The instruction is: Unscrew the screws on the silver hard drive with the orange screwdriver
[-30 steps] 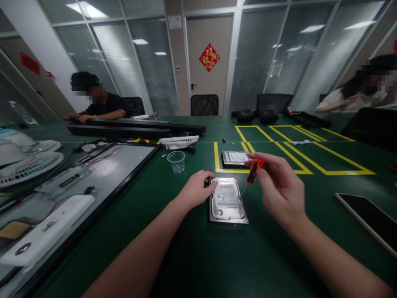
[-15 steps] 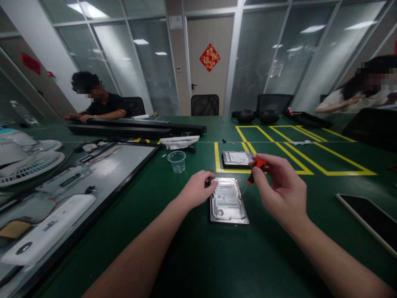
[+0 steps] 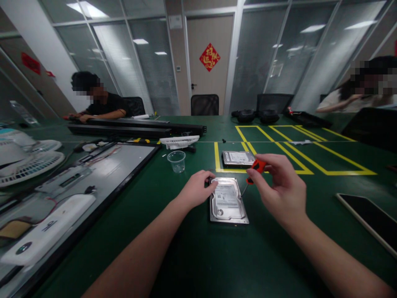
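A silver hard drive [image 3: 228, 203] lies label side up on the green table in front of me. My left hand [image 3: 198, 188] grips its far left corner, with the thumb on the top edge and the fingers curled over the side. In my right hand [image 3: 279, 186] is a screwdriver [image 3: 258, 166] with an orange and black handle, pinched between thumb and fingers. Its thin shaft slants down to the drive's right edge, where the tip seems to touch; any screw there is too small to make out. Beyond it sits a second hard drive [image 3: 237, 158] inside a yellow taped outline.
A clear plastic cup [image 3: 176, 162] stands left of the drives, near a white vented part [image 3: 180, 142]. A large flat panel [image 3: 108, 178] with parts on it fills the left. On the right lies a phone [image 3: 369, 217]. Two people sit across the table.
The screwdriver handle has turned in my right fingers and my thumb has shifted slightly left over it. My left hand and the hard drive have stayed put.
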`<action>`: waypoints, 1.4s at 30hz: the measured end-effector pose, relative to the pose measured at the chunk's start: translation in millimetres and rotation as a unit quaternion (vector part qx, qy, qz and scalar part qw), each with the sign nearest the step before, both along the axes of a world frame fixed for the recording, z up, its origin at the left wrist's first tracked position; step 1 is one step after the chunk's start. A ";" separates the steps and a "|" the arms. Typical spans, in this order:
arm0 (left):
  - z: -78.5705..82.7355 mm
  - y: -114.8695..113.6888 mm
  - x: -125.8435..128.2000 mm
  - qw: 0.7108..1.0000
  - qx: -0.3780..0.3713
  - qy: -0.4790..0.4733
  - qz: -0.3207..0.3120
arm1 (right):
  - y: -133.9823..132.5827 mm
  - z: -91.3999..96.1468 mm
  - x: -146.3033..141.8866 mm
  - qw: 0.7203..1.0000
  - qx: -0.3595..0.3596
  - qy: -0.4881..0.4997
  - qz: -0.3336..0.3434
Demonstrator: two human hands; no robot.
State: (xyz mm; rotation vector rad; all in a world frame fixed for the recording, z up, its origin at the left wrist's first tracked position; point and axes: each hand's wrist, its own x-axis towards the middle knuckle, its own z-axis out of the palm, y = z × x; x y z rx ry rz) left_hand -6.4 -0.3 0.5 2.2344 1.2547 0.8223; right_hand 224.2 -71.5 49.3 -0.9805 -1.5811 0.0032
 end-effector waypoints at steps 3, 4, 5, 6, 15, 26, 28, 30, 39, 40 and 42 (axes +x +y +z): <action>0.3 -0.7 -0.5 1.000 -0.001 0.004 0.003 | -1.4 0.4 -2.0 1.000 -0.006 0.009 0.008; 0.7 -1.0 -0.6 1.000 -0.002 0.005 0.004 | -2.2 0.5 -2.9 1.000 -0.011 0.016 0.014; 1.1 -1.3 -0.6 1.000 -0.003 0.006 0.004 | -3.1 0.5 -3.8 0.999 -0.017 0.025 0.022; 1.6 -1.7 -0.5 1.000 -0.003 0.006 0.004 | -4.0 0.6 -4.5 0.999 -0.024 0.034 0.031; 3.3 -2.9 0.4 1.000 -0.005 0.007 0.005 | -1.7 0.2 -1.8 0.999 -0.016 0.024 0.024; 4.0 -2.2 0.9 1.000 0.002 0.007 -0.001 | -6.2 1.2 -7.3 0.994 -0.054 0.073 0.067; 3.8 -2.2 0.7 1.000 0.000 0.006 0.000 | -5.2 0.4 -6.4 0.993 -0.054 0.076 0.070; 3.1 -2.1 0.5 1.000 -0.003 0.006 0.002 | -3.1 -0.2 -4.1 0.997 -0.036 0.053 0.051; 2.5 -2.3 0.1 1.000 -0.006 0.004 0.001 | -2.5 -0.4 -2.5 0.999 -0.017 0.025 0.018; 2.8 -2.4 0.1 1.000 -0.006 0.004 0.002 | -3.2 -0.9 -3.3 0.999 -0.024 0.036 0.031; 3.1 -2.5 0.1 1.000 -0.007 0.006 0.003 | -4.0 -1.8 -4.4 0.996 -0.040 0.057 0.059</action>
